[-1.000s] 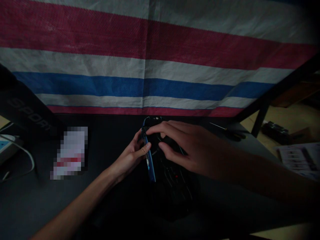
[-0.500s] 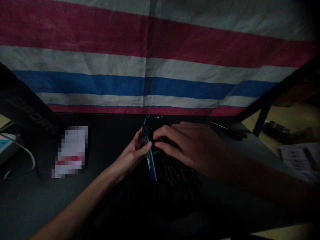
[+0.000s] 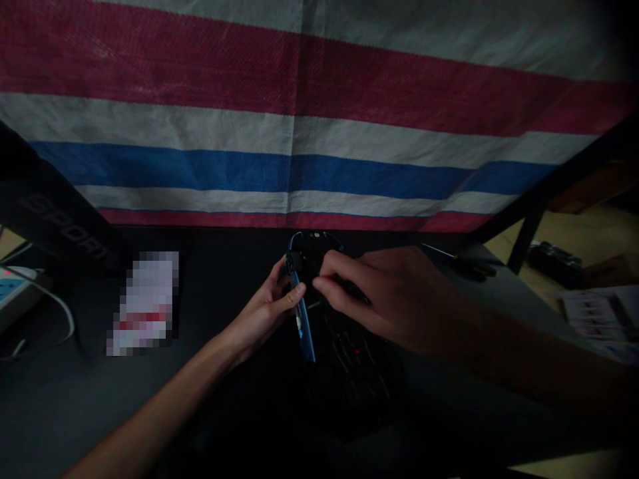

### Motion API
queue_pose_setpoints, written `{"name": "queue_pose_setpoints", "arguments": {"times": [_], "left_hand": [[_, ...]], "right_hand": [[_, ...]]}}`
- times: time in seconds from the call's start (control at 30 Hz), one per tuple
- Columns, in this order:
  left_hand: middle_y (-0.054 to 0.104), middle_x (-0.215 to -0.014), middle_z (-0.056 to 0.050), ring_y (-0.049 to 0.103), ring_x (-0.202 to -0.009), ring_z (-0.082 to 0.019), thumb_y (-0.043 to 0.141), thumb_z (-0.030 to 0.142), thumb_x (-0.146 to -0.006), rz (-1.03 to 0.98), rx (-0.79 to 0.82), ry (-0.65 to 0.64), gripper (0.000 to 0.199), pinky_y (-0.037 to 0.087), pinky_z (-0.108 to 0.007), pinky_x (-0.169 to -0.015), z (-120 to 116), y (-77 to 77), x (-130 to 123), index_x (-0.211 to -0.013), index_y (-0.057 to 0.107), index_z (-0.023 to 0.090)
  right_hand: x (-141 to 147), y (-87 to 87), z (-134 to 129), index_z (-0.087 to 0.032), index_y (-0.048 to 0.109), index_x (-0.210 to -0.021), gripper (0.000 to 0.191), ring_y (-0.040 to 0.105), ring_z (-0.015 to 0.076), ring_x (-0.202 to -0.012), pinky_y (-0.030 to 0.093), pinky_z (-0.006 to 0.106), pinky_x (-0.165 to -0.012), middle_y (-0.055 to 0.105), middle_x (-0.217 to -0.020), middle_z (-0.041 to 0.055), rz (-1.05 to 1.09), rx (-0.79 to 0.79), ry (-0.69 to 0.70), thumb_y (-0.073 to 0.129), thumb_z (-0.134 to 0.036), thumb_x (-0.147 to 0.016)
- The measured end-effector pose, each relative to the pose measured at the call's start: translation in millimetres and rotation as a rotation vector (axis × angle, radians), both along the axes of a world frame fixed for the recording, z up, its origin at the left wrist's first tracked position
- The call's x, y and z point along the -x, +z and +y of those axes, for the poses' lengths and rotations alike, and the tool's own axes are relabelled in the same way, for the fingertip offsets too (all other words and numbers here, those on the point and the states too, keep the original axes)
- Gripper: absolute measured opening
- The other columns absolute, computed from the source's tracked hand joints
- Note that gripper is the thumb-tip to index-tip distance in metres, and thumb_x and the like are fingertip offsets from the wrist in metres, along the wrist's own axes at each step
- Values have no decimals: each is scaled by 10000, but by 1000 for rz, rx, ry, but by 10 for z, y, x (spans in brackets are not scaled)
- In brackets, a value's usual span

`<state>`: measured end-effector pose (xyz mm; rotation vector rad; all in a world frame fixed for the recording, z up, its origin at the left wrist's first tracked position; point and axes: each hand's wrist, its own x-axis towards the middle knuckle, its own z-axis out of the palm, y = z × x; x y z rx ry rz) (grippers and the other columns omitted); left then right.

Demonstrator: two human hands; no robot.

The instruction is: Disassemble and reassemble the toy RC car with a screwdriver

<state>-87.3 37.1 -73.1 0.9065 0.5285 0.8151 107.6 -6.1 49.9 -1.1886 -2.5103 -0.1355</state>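
Note:
In the head view, a dark object shaped like a toy car lies on the desk in front of me, its details lost in deep shade. A narrow blue side panel runs along its left side. My left hand is closed on that left edge, thumb on top and fingers underneath or behind. Above the far part of the object is my right hand, its thumb and index finger drawn together. Anything between those fingertips is too dark or small to make out.
A screwdriver lies at the right. On the left are a blurred-out white packet, a power strip with a cable, and a dark box lettered SPORT. Behind the desk hangs a striped sheet.
My right hand's thumb and index finger have come closer together and shifted slightly right. My left hand keeps its hold on the panel edge.

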Motion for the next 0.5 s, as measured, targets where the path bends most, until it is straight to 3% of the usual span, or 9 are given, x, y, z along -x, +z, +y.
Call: {"name": "queue_pose_setpoints", "arguments": {"times": [0.07,0.13,0.2,0.27,0.37,0.43,0.5], "left_hand": [[566,-1484,-120,592,-1297,-311,764,298,-922,13,6,5,757,473,-457,-1064,-5,8,-5,-1572,376,328],[578,-1471,-116,595,-1291,-304,755,304,-930,15,-2,8,735,473,-449,-1061,-7,6,-8,-1566,388,331],[581,-1470,-115,590,-1298,-302,764,296,-920,10,-14,13,746,466,-439,-1066,-6,0,-7,-1567,393,327],[575,-1482,-116,581,-1309,-302,779,279,-903,15,-18,15,775,459,-436,-1074,-3,-2,-2,-1571,390,322],[569,-1496,-110,575,-1320,-297,797,276,-884,19,-5,13,806,452,-437,-1085,3,-2,2,-1575,384,327],[585,-1477,-107,592,-1297,-285,797,290,-888,17,-4,14,792,461,-419,-1067,11,-10,1,-1569,394,329],[609,-1442,-107,621,-1250,-274,787,305,-901,20,-12,16,754,481,-393,-1022,20,-28,-1,-1555,413,325]], "right_hand": [[-9,27,5,-185,617,-996,96,593,156,-577,340,309,-551,643,-693,-18,9,38,-5,540,-239,-974],[-23,47,17,-169,602,-1078,151,667,172,-791,422,302,-678,718,-910,33,57,83,71,554,-173,-935],[-35,52,21,-182,604,-1121,149,679,162,-915,439,287,-763,732,-1025,39,72,118,161,538,-170,-989],[-38,43,8,-216,633,-1095,124,667,133,-773,402,271,-664,727,-882,-9,40,128,165,527,-263,-1052],[-20,28,-17,-227,662,-1017,258,527,123,-485,255,303,-509,593,-590,-60,-4,88,2,481,-401,-1077],[0,30,-13,-203,652,-1028,250,541,136,-500,278,307,-523,596,-605,-48,9,75,-51,464,-363,-1069],[18,37,12,-175,629,-1096,169,648,157,-696,384,298,-631,705,-818,8,51,85,-4,498,-254,-1026]]}}
